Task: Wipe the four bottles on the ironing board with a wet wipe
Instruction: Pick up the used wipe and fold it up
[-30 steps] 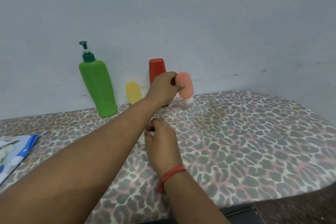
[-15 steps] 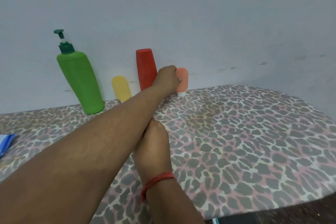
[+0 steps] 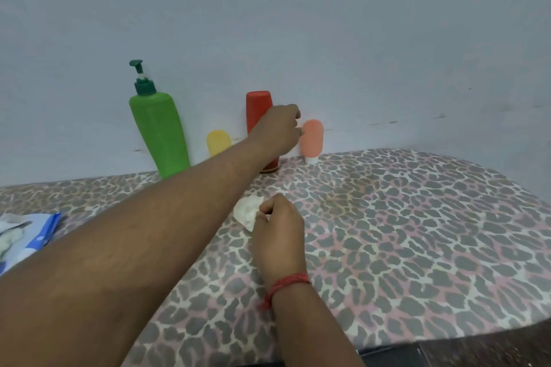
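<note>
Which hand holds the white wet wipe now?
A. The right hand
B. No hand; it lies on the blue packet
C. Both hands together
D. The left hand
A: the right hand grips the crumpled wet wipe above the ironing board, while the left hand reaches toward the bottles.

Red bottle (image 3: 258,110): lower half hidden by left hand (image 3: 275,131).
Wet wipe (image 3: 247,211): partly covered by right hand (image 3: 277,229).
Wipes pack (image 3: 24,235): cut off at left edge.

Looks like a home, laundry or utility corner. Ironing board (image 3: 417,232) with leopard-print cover fills the lower frame, pushed against a plain pale wall (image 3: 298,9). Toiletry bottles (image 3: 159,134) line the wall at centre; wipes pack (image 3: 26,235) at left edge.
</note>
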